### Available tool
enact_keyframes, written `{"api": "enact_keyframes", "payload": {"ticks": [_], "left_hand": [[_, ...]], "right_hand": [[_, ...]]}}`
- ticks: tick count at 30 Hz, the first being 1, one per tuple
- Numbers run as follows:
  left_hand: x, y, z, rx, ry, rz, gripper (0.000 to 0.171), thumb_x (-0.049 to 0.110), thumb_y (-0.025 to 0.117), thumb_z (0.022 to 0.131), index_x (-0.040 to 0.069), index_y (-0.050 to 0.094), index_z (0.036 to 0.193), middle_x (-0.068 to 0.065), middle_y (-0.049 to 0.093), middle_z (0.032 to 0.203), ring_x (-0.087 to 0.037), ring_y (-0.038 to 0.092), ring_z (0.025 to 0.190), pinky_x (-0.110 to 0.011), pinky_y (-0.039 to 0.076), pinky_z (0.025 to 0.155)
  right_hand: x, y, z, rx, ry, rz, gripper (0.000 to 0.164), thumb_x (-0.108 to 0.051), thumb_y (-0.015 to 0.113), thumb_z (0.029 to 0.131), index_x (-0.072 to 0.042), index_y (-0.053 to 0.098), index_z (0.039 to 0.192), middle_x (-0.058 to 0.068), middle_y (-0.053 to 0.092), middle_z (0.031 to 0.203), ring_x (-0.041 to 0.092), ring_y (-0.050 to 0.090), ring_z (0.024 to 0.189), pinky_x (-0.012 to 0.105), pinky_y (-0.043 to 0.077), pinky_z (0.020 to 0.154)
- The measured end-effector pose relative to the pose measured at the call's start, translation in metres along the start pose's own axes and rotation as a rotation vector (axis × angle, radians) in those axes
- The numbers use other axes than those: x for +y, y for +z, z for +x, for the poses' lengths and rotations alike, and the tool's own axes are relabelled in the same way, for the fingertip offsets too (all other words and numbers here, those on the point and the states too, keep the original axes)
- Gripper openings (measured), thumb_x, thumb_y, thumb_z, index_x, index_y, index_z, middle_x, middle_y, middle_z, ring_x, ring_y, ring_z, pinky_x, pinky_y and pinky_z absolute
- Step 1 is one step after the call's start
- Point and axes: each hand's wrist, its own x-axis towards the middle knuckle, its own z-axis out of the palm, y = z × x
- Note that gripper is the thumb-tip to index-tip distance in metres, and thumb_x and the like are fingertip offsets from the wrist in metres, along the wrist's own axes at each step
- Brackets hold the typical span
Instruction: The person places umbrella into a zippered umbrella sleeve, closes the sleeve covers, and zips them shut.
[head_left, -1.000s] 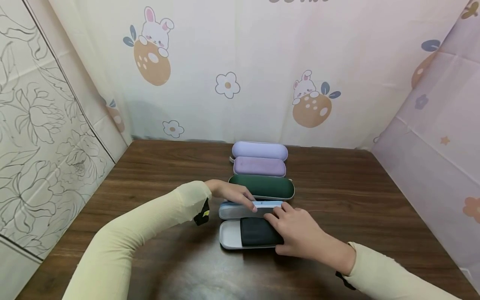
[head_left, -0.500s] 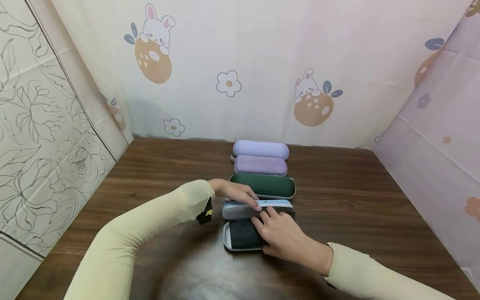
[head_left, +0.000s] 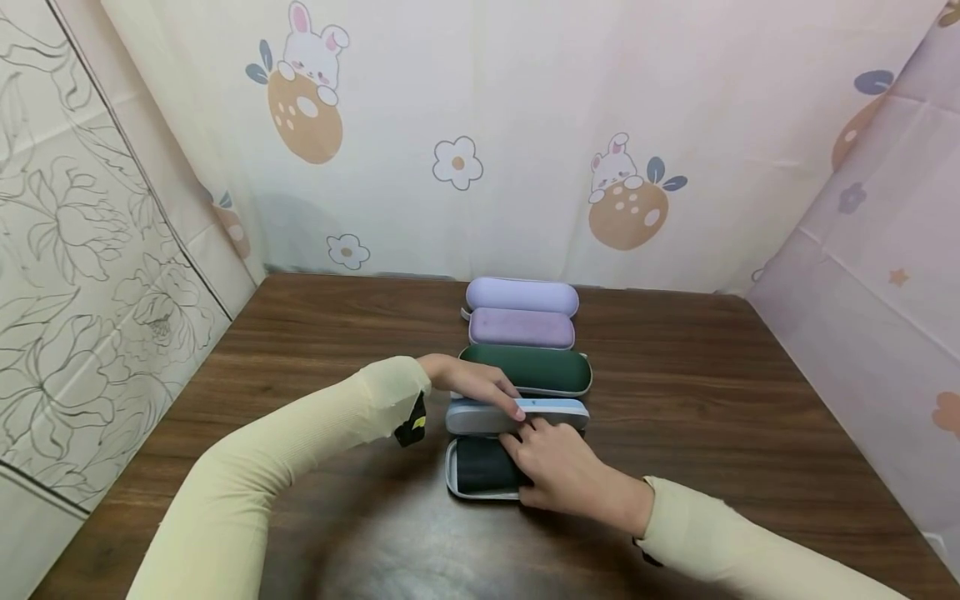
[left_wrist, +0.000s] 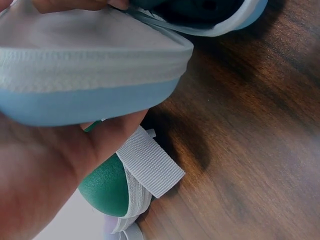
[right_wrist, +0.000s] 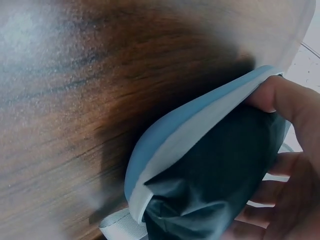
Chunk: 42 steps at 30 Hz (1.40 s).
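A light blue zip-up glasses case (head_left: 480,420) lies unzipped on the table, its lid tilted up on the far side. My left hand (head_left: 474,380) holds that lid, thumb on the inner face and fingers behind, as the left wrist view shows. In the lower half sits a soft black pouch (head_left: 483,467). My right hand (head_left: 558,465) grips the pouch's right part, thumb at the near rim and fingers at the far side; it hides that end of the case. In the right wrist view the pouch (right_wrist: 215,165) bulges and wrinkles above the pale rim.
Behind the blue case, a green glasses case (head_left: 528,367), a purple case (head_left: 521,327) and a lavender case (head_left: 521,295) lie closed in a row. A patterned curtain (head_left: 525,100) hangs at the back edge of the wooden table (head_left: 337,325).
My right hand and the black pouch have moved left, so the pouch covers more of the lower half. The blue case has shifted slightly right. My left hand stays at the lid.
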Motion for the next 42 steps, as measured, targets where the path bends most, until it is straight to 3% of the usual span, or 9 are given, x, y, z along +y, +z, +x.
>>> {"api": "enact_keyframes", "payload": {"ticks": [7, 16, 19, 22, 25, 27, 30, 34, 42], "left_hand": [[0.001, -0.001, 0.000, -0.006, 0.013, 0.003, 0.043, 0.040, 0.052, 0.094, 0.018, 0.061, 0.130, 0.009, 0.056, 0.128, -0.003, 0.050, 0.113, -0.025, 0.038, 0.095], [0.001, 0.000, -0.001, -0.001, -0.008, 0.015, 0.047, 0.038, 0.052, 0.094, 0.015, 0.056, 0.135, 0.004, 0.053, 0.134, -0.004, 0.048, 0.118, -0.024, 0.037, 0.097], [0.001, 0.000, -0.001, -0.001, 0.003, 0.020, 0.048, 0.038, 0.052, 0.094, 0.013, 0.055, 0.135, 0.005, 0.056, 0.130, -0.003, 0.050, 0.113, -0.024, 0.039, 0.095], [0.001, 0.000, -0.001, -0.007, 0.021, 0.014, 0.048, 0.036, 0.053, 0.094, 0.011, 0.056, 0.134, 0.006, 0.060, 0.121, -0.004, 0.054, 0.105, -0.024, 0.042, 0.090], [0.001, 0.000, -0.001, -0.012, 0.033, 0.006, 0.048, 0.035, 0.053, 0.094, 0.010, 0.056, 0.134, 0.006, 0.061, 0.115, -0.006, 0.056, 0.100, -0.023, 0.043, 0.087], [0.002, 0.001, -0.001, -0.016, 0.035, 0.008, 0.049, 0.035, 0.054, 0.093, 0.010, 0.055, 0.135, 0.006, 0.061, 0.115, -0.006, 0.056, 0.100, -0.023, 0.043, 0.087], [0.002, 0.002, -0.002, -0.019, 0.031, 0.006, 0.051, 0.035, 0.055, 0.093, 0.009, 0.053, 0.137, 0.007, 0.060, 0.117, -0.005, 0.055, 0.102, -0.023, 0.043, 0.088], [0.003, 0.006, -0.004, -0.017, 0.029, 0.001, 0.053, 0.035, 0.058, 0.091, 0.011, 0.051, 0.138, 0.007, 0.059, 0.119, -0.004, 0.055, 0.103, -0.022, 0.043, 0.089], [0.003, 0.018, -0.024, 0.018, 0.023, 0.074, 0.060, 0.032, 0.069, 0.087, 0.013, 0.049, 0.140, 0.006, 0.055, 0.127, -0.006, 0.052, 0.111, -0.021, 0.041, 0.092]], "right_hand": [[0.003, 0.004, -0.001, 0.007, 0.018, 0.043, 0.058, -0.040, 0.077, 0.068, -0.006, 0.064, 0.113, 0.008, 0.063, 0.100, 0.023, 0.059, 0.082, 0.037, 0.050, 0.056], [0.014, -0.001, -0.014, -0.031, 0.018, 0.182, 0.060, -0.046, 0.071, 0.082, -0.008, 0.058, 0.127, 0.006, 0.058, 0.124, 0.022, 0.054, 0.112, 0.040, 0.049, 0.084], [0.020, -0.006, -0.022, 0.103, -0.056, 0.243, 0.047, -0.040, 0.067, 0.087, -0.009, 0.062, 0.122, 0.002, 0.060, 0.118, 0.017, 0.055, 0.108, 0.037, 0.050, 0.083], [0.030, -0.012, -0.028, 0.346, -0.125, 0.324, 0.024, -0.027, 0.064, 0.090, -0.010, 0.067, 0.107, -0.003, 0.061, 0.104, 0.012, 0.057, 0.093, 0.030, 0.050, 0.076], [0.043, -0.017, -0.033, 0.485, -0.066, 0.420, 0.012, -0.018, 0.061, 0.092, -0.010, 0.066, 0.100, -0.005, 0.059, 0.098, 0.010, 0.054, 0.088, 0.026, 0.047, 0.073], [0.053, -0.018, -0.035, 0.446, 0.031, 0.511, 0.014, -0.017, 0.060, 0.094, -0.010, 0.065, 0.105, -0.005, 0.059, 0.102, 0.012, 0.053, 0.092, 0.028, 0.046, 0.076], [0.068, -0.015, -0.037, 0.213, 0.168, 0.738, 0.025, -0.021, 0.055, 0.098, -0.009, 0.061, 0.119, -0.002, 0.058, 0.110, 0.016, 0.052, 0.097, 0.030, 0.046, 0.080], [0.083, -0.006, -0.041, -0.067, 0.253, 1.022, 0.032, -0.023, 0.047, 0.102, -0.010, 0.056, 0.130, 0.003, 0.057, 0.113, 0.022, 0.052, 0.097, 0.031, 0.046, 0.079], [0.089, -0.002, -0.052, -0.149, 0.198, 1.148, 0.032, -0.021, 0.056, 0.097, -0.012, 0.055, 0.128, 0.007, 0.054, 0.123, 0.026, 0.053, 0.105, 0.031, 0.046, 0.088]]}}
